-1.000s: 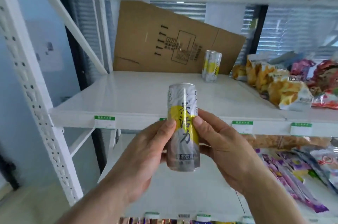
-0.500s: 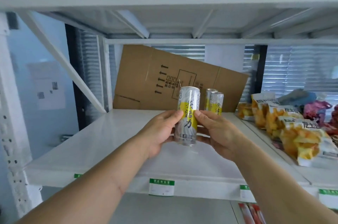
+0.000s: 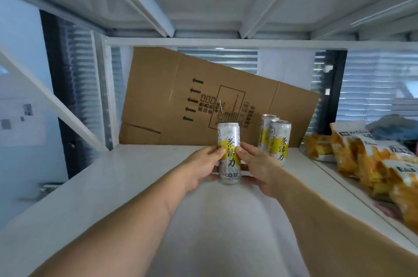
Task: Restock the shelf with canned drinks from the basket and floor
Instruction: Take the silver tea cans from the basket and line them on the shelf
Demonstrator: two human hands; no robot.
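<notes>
Since the earlier frames, both arms have been extended further into the shelf bay, and the held can has been carried deeper over the white shelf [image 3: 117,188]. Nearest, two bare forearms are seen reaching forward. The left hand [image 3: 200,167] and the right hand [image 3: 260,169] are curled round the silver-and-yellow drink can [image 3: 229,154] from either side, thumbs pressed on its label; it is kept upright, its base at or just above the shelf, which cannot be told. Just beyond and right of the right hand, two matching cans [image 3: 277,140] are stood together. Well right of the hands, orange snack bags [image 3: 371,163] are lined up. Farthest back, a flattened cardboard box [image 3: 172,104] is leaned behind the cans.
</notes>
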